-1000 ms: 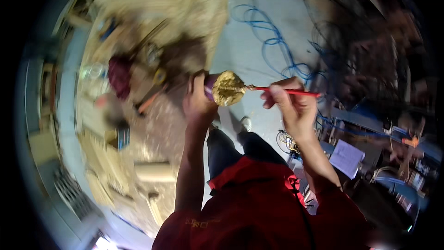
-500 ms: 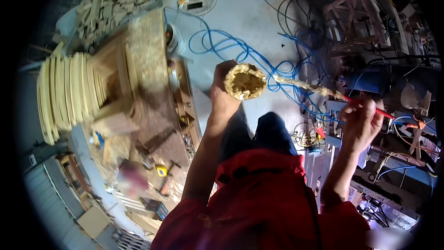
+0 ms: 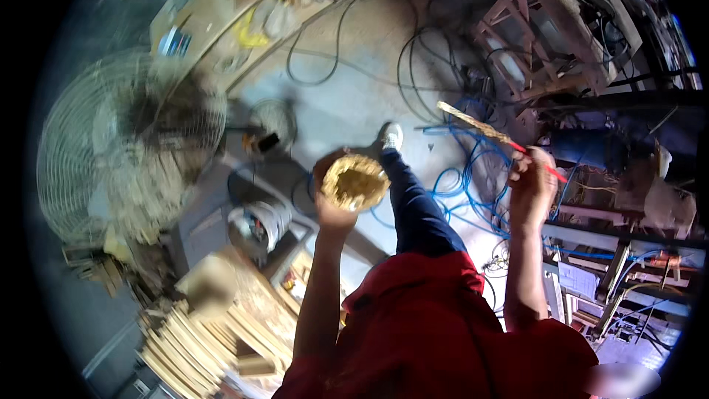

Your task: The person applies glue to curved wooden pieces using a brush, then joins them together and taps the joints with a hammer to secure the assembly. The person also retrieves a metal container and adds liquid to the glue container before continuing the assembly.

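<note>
My left hand (image 3: 332,216) is closed around a round cup (image 3: 334,181) whose thick rim is crusted with yellowish dried glue. The cup's hollow faces up, and its outer side is mostly hidden by my fingers. To the right, my right hand (image 3: 533,193) grips the red handle of a thin glue brush (image 3: 476,124). The brush's long tip, coated in the same tan crust, points up and left, away from the cup. Cup and brush are apart, both held over the floor.
A blue hose (image 3: 467,185) lies coiled on the floor ahead. At left stand a large wire-caged fan (image 3: 74,155) and a white bucket (image 3: 275,223). Curved wooden strips (image 3: 196,351) are stacked at lower left. A wooden stand (image 3: 517,44) is at upper right, machinery (image 3: 628,229) below it.
My view has turned left; the wooden strips slid to the lower left and the fan came into view. A foot shows stepping forward. Both hands keep hold of the cup and brush.
</note>
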Tool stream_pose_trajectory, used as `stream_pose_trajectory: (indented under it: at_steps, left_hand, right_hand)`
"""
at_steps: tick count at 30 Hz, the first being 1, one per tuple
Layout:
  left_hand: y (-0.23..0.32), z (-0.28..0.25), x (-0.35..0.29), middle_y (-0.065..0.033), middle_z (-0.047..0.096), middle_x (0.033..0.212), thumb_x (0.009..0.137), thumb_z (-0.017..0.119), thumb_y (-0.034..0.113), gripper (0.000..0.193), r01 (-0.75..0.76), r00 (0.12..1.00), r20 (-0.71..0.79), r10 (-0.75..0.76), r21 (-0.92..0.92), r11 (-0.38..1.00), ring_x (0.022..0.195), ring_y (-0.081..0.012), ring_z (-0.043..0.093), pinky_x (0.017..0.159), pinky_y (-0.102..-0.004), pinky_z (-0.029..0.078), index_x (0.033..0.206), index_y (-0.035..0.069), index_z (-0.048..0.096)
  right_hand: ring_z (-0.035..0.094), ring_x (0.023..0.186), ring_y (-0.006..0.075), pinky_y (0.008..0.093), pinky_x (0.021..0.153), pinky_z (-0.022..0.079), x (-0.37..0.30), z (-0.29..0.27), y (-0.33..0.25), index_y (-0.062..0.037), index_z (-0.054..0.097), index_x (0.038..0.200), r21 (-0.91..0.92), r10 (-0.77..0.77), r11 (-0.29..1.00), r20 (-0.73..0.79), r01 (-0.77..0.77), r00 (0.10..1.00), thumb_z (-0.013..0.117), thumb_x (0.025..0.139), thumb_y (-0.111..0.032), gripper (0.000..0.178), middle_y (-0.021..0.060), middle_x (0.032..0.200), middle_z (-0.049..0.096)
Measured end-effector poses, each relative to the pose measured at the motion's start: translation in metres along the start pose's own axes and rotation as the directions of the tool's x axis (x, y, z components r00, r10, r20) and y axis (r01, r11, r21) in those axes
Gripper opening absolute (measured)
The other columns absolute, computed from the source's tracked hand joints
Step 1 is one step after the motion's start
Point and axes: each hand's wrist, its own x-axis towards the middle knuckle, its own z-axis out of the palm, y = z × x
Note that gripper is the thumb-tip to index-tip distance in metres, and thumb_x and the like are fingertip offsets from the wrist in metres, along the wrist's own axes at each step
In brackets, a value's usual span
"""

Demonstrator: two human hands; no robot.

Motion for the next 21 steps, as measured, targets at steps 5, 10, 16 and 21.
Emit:
stream_pose_trajectory:
  at_steps: [5, 10, 16, 21]
  left_hand:
    - [-0.047, 0.012, 0.139, -0.0077, 0.071, 0.124, 0.089, 0.081, 0.013, 0.042, 0.087, 0.991, 0.038, -0.129, 0.548, 0.832, 0.119, -0.0222, 0.067, 0.106, -0.0433, 0.053, 0.127, 0.008, 0.066]
    - [-0.033, 0.098, 0.326, -0.0060, 0.075, 0.113, 0.082, 0.090, 0.010, 0.048, 0.071, 0.982, 0.106, -0.155, 0.553, 0.830, 0.103, -0.0168, 0.071, 0.094, -0.0376, 0.058, 0.123, 0.003, 0.066]
    - [-0.045, 0.215, 0.586, -0.0066, 0.074, 0.112, 0.082, 0.084, 0.000, 0.046, -0.012, 0.942, 0.302, -0.147, 0.468, 0.883, 0.103, -0.0180, 0.072, 0.096, -0.0365, 0.057, 0.125, 0.003, 0.066]
    - [-0.077, 0.390, 0.803, -0.0080, 0.073, 0.123, 0.084, 0.086, -0.001, 0.055, 0.080, 0.832, 0.503, -0.236, 0.312, 0.947, 0.111, -0.0235, 0.071, 0.102, -0.0382, 0.056, 0.134, 0.002, 0.062]
  right_hand:
    - [0.062, 0.080, 0.0166, 0.0304, 0.069, 0.048, 0.145, 0.104, -0.019, -0.0050, 0.066, 0.115, 0.220, 0.129, 0.964, 0.092, -0.147, 0.987, 0.064, 0.107, -0.019, 0.016, 0.0114, 0.103, 0.071]
    - [0.060, 0.073, 0.0145, 0.0299, 0.061, 0.049, 0.301, 0.141, -0.090, -0.0016, 0.067, 0.118, 0.065, -0.112, 0.991, -0.071, 0.117, 0.991, 0.061, 0.109, -0.022, 0.023, 0.0143, 0.106, 0.072]
    - [0.061, 0.074, 0.0140, 0.0288, 0.062, 0.049, 0.531, 0.205, -0.152, 0.0004, 0.068, 0.119, -0.071, -0.351, 0.936, -0.155, 0.344, 0.923, 0.056, 0.112, -0.029, 0.032, 0.0132, 0.110, 0.073]
    - [0.060, 0.069, 0.0123, 0.0257, 0.064, 0.047, 0.678, 0.213, -0.172, 0.0012, 0.069, 0.116, -0.103, -0.326, 0.945, -0.392, 0.311, 0.860, 0.056, 0.113, -0.030, 0.034, 0.0123, 0.101, 0.074]
